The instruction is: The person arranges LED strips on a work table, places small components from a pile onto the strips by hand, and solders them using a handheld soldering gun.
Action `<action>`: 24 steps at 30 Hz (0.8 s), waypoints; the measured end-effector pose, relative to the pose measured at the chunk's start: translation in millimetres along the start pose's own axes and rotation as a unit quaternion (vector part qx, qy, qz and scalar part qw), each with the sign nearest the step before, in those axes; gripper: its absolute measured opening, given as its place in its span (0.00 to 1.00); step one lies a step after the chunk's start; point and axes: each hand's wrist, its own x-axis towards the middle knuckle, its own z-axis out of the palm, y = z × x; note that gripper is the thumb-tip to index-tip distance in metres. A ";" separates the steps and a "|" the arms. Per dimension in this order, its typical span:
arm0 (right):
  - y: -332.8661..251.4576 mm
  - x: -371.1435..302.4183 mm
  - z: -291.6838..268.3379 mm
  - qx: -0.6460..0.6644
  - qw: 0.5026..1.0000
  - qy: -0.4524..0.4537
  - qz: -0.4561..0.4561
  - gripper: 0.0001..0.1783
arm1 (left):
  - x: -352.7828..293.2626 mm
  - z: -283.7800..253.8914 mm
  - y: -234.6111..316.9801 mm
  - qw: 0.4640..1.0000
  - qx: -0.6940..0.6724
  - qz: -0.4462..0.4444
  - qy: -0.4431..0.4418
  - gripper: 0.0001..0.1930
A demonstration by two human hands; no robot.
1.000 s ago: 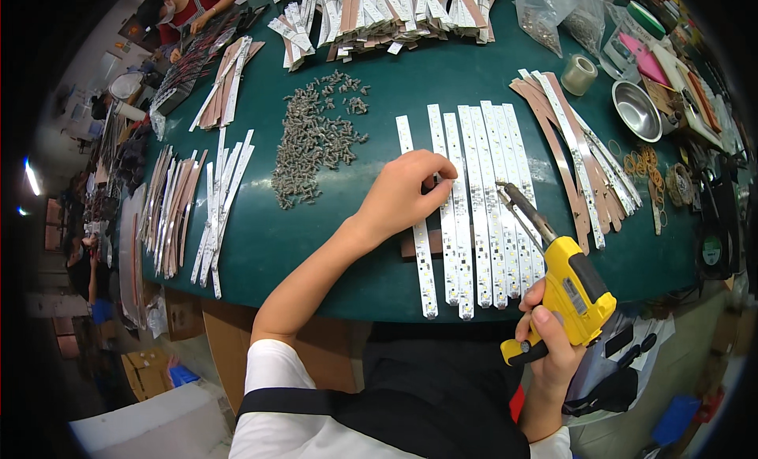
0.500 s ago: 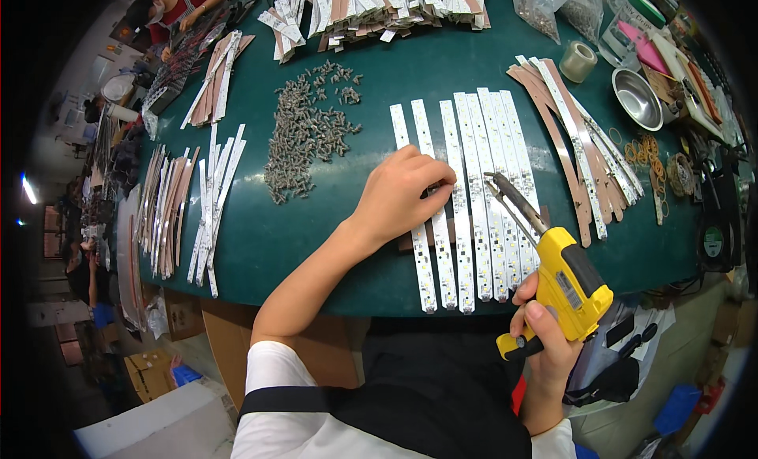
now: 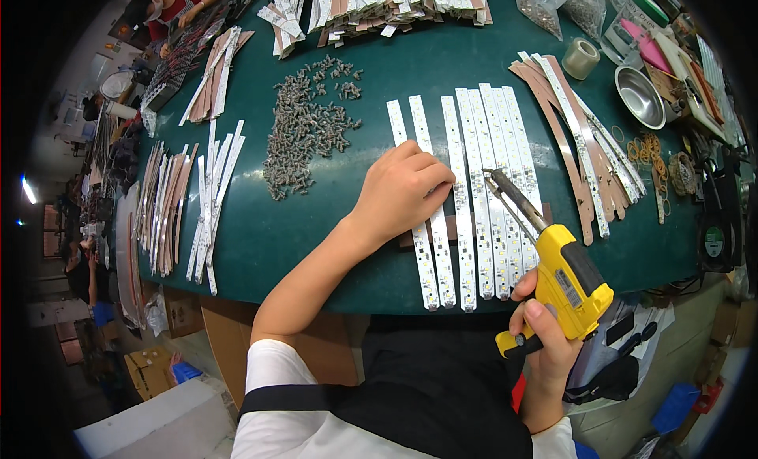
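A row of several white LED circuit strips [image 3: 466,254] lies side by side on the green table, over a dark brown bar [image 3: 452,227]. My left hand [image 3: 404,187] rests above the left strips, thumb and fingertips pinched together beside the third strip. Whatever is in that pinch is too small or hidden to name. My right hand [image 3: 546,333] grips a yellow and black soldering gun [image 3: 570,269] by its handle. Its metal tip points up and left over the middle strips, just right of my left fingertips. Whether the tip touches a strip I cannot tell.
Small metal parts [image 3: 304,139] lie heaped left of the strips. More strips are piled at the far edge [image 3: 379,9], at the left [image 3: 213,198] and at the right [image 3: 580,143]. A metal bowl [image 3: 639,98] and a tape roll [image 3: 580,59] stand far right. Another person works far left.
My left hand's fingertips have closed in slightly beside the third strip. The soldering gun and my right hand stay almost in place. The whole view has shifted a little.
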 end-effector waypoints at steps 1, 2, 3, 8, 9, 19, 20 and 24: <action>-0.6 0.0 0.1 -0.002 1.000 -0.002 0.001 0.30 | 0.2 0.2 0.0 1.000 0.001 0.000 0.002 0.05; -0.8 0.0 0.4 -0.004 1.000 -0.004 0.002 0.30 | -0.2 0.3 -0.1 1.000 0.002 0.000 0.004 0.05; -1.4 0.0 2.2 -0.004 1.000 -0.005 0.003 0.30 | -0.6 1.0 -0.1 1.000 0.002 -0.001 0.004 0.05; -1.4 0.6 7.5 -0.036 0.999 0.011 -0.009 0.29 | 0.2 2.8 2.8 0.998 0.052 0.035 0.003 0.04; -1.2 0.8 7.5 -0.036 0.999 0.011 -0.009 0.29 | 0.6 3.7 3.6 0.998 0.051 0.035 0.004 0.04; 3.5 4.5 4.1 -0.026 0.999 -0.026 0.014 0.26 | -4.3 4.0 -0.7 0.999 -0.040 -0.028 0.006 0.06; 3.3 5.1 5.1 -0.027 0.999 -0.027 0.019 0.26 | -4.2 2.8 -1.3 0.998 -0.058 -0.038 0.008 0.07; 4.4 6.6 7.4 -0.027 0.999 -0.030 0.037 0.26 | -5.4 1.2 -2.1 0.997 -0.068 -0.049 0.001 0.08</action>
